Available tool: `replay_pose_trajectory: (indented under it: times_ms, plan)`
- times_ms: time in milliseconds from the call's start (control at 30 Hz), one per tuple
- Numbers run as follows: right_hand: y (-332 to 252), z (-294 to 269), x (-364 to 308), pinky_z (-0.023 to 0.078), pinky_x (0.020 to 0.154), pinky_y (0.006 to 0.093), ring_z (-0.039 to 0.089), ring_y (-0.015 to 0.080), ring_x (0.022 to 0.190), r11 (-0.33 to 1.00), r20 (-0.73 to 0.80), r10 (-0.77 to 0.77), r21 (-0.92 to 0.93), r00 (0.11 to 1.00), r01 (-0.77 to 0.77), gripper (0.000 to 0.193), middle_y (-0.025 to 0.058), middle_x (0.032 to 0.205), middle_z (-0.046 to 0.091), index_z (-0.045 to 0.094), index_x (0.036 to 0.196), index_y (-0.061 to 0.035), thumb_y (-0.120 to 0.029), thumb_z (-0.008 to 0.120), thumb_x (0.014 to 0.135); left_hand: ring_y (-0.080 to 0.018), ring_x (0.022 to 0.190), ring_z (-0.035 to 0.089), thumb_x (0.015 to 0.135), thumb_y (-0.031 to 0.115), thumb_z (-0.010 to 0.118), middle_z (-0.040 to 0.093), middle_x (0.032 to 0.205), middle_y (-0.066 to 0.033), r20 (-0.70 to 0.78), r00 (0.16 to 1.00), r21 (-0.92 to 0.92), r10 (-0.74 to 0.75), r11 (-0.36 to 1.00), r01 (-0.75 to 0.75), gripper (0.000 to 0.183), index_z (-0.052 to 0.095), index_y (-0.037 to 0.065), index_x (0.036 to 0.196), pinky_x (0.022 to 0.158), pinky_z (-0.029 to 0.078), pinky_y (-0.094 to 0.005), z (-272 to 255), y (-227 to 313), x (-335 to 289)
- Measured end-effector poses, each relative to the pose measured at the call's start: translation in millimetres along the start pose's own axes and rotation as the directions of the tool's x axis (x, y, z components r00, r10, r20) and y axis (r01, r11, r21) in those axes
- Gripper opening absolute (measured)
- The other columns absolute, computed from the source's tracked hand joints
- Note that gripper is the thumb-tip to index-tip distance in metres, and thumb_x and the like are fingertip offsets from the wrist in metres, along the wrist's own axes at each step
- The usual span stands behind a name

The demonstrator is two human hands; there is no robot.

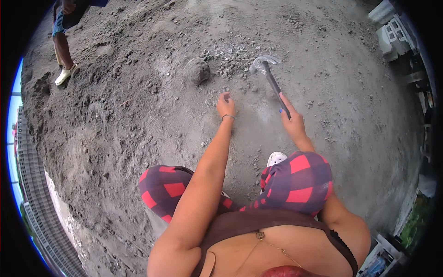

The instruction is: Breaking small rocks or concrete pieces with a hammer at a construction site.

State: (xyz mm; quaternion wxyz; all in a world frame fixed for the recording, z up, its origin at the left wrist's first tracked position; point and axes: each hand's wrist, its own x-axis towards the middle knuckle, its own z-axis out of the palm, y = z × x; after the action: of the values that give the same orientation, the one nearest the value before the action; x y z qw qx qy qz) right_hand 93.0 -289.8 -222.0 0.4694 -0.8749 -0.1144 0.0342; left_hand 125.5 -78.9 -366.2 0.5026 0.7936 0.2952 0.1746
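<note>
My right hand is wrapped round the dark handle of a claw hammer. The hammer's dusty pale head points away from me, at the right edge of a scatter of broken stone pieces. In front of me, my left hand is closed, its fingers curled in. Whatever those fingers may hold is hidden. Beyond that hand and slightly left, a rounded grey stone rests on the dusty ground. Small chips lie between the stone and the hammer head.
Grey, gritty ground slopes around me, rougher and lumpier on the left. Another person's leg with a pale clog stands at the far left. Concrete blocks line the far right. My white clog shows beside my right knee.
</note>
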Motion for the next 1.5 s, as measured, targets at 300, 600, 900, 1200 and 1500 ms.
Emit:
replay_pose_trajectory:
  times_ms: [300, 600, 900, 1200, 1500]
  plan:
    - [42.6, 35.9, -11.3, 0.043, 0.059, 0.0396, 0.053, 0.0385, 0.068, 0.964, 0.123, 0.143, -0.244, 0.982, -0.109, 0.048, 0.0225, 0.075, 0.056, 0.037, 0.119, -0.0300, -0.012, 0.049, 0.076, -0.0194, 0.073, 0.058, 0.066, 0.003, 0.047, 0.060, 0.078, -0.0091, 0.008, 1.000, -0.014, 0.006, 1.000, -0.006, 0.020, 0.056, 0.005, 0.084, 0.068, 0.044, -0.0288, 9.0, 5.7, -13.5]
    - [12.6, 13.3, -1.6, 0.043, 0.059, 0.0339, 0.056, 0.0345, 0.074, 0.960, -0.223, -0.273, -0.126, 0.936, 0.251, 0.046, 0.0195, 0.094, 0.054, 0.039, 0.120, -0.0205, -0.007, 0.048, 0.076, -0.0170, 0.072, 0.057, 0.067, 0.003, 0.047, 0.059, 0.078, -0.0089, -0.009, 0.999, -0.047, 0.032, 0.998, -0.033, 0.021, 0.056, 0.004, 0.086, 0.068, 0.044, -0.0268, 13.6, 5.1, -8.2]
    - [32.9, 37.9, -14.6, 0.043, 0.059, 0.0348, 0.055, 0.0348, 0.075, 0.966, 0.074, 0.174, -0.204, 0.982, -0.156, 0.049, 0.0184, 0.096, 0.054, 0.038, 0.121, -0.0216, -0.006, 0.048, 0.076, -0.0228, 0.077, 0.057, 0.066, 0.003, 0.047, 0.059, 0.082, -0.0115, 0.018, 0.997, -0.050, -0.069, 0.996, 0.070, 0.021, 0.056, 0.004, 0.084, 0.070, 0.044, -0.0307, 10.7, 3.6, -11.3]
    - [58.5, 57.1, 2.6, 0.042, 0.059, 0.0415, 0.054, 0.0376, 0.069, 0.965, 0.028, -0.078, -0.248, 0.997, 0.082, 0.052, 0.0206, 0.087, 0.055, 0.035, 0.121, -0.0269, -0.008, 0.049, 0.075, -0.0205, 0.075, 0.057, 0.066, 0.004, 0.047, 0.059, 0.081, -0.0102, -0.034, 0.999, -0.080, -0.036, 0.996, 0.033, 0.020, 0.056, 0.004, 0.085, 0.068, 0.044, -0.0290, 3.6, 10.5, -12.5]
    - [-12.8, 36.9, 58.9, 0.043, 0.058, 0.0382, 0.055, 0.0350, 0.068, 0.955, -0.151, -0.293, -0.003, 0.944, 0.296, 0.049, 0.0197, 0.087, 0.056, 0.037, 0.121, -0.0249, -0.009, 0.048, 0.076, -0.0165, 0.070, 0.057, 0.066, 0.004, 0.048, 0.059, 0.078, -0.0088, -0.044, 0.997, -0.067, -0.067, 0.996, 0.064, 0.021, 0.056, 0.003, 0.085, 0.066, 0.044, -0.0268, -0.6, 1.1, -10.7]
